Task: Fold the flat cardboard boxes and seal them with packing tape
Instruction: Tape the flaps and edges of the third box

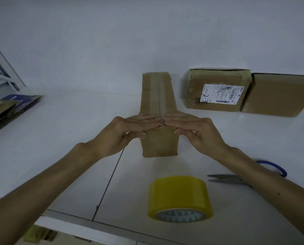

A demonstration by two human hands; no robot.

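Observation:
A narrow brown cardboard box (pixel 157 96) stands on the white table, its top flaps closed with a strip of tape along the middle seam. My left hand (pixel 130 129) lies flat on the near end of the top, fingers straight, thumb against the box's left front edge. My right hand (pixel 190 129) mirrors it from the right, fingertips meeting the left ones at the seam, thumb on the right front edge. A yellow roll of packing tape (pixel 179 197) sits on the table just in front of the box.
Grey scissors with blue handles (pixel 236 178) lie right of the tape, partly under my right forearm. A labelled cardboard box (pixel 216 90) and a plain one (pixel 275 96) stand at the back right. Flat cardboard (pixel 7 110) is stacked at the left edge.

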